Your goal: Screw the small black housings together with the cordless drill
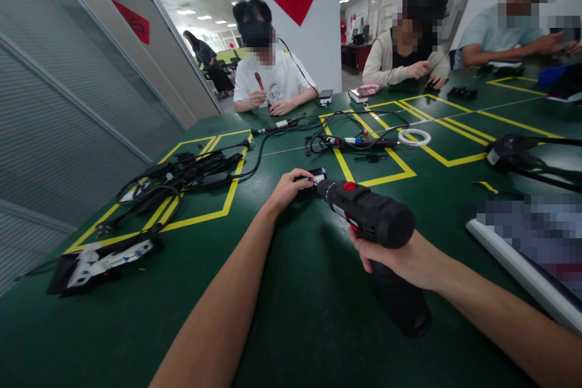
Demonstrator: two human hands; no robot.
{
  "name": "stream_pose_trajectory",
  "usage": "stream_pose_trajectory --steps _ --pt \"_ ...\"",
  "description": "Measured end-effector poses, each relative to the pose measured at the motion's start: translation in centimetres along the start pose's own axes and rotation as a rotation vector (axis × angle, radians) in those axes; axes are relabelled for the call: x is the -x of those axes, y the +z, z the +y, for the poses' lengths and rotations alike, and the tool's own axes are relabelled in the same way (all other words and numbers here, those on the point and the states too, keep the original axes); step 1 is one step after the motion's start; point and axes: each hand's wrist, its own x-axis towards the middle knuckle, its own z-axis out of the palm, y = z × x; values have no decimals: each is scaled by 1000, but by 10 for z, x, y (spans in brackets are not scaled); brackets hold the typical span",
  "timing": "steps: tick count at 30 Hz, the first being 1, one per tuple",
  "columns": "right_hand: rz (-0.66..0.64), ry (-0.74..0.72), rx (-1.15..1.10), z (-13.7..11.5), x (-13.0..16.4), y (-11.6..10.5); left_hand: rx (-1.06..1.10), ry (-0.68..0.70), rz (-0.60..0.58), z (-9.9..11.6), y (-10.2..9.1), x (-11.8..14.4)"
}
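Right hand (404,260) grips the drill (364,209), label too blurred to read, its tip by the dark part (321,172) that the left hand (288,188) holds on green table (313,315) between yellow tape outlines (195,220).

Left hand (287,190) bare, slender-fingered; right hand (396,257) bare, partly hidden. Left forearm (227,297) bare, slim, tapering toward hand; right forearm (495,315) likewise bare, smooth, slim.

Can't really make out the part (320,173) at the left hand (291,187), hand and drill (364,207) cover most of it. Drill also blocks some of the right hand (402,259). White-edged thing (522,273) on the near right? Pixelated and chopped by the picture's edge.
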Motion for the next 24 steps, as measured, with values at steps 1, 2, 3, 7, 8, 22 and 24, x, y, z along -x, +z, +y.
stream_pose_trajectory --steps 1,2,3,7,8,22,24 --pt "-1 1 0 0 0 0 0 1 -1 -1 0 0" --pt "1 2 1 -1 0 0 -1 0 1 -1 0 0" --pt "4 2 0 -1 0 0 -4 -3 4 -1 0 -1" --pt "4 -6 -1 -1 -1 0 -3 -14 5 0 0 0" --pt "3 -9 0 -1 -1 1 0 -18 4 1 0 0" --pt "3 -28 -4 0 -1 1 37 -17 20 -5 -2 0" --pt "2 -27 -8 0 -1 1 60 -18 15 -6 -2 -1"
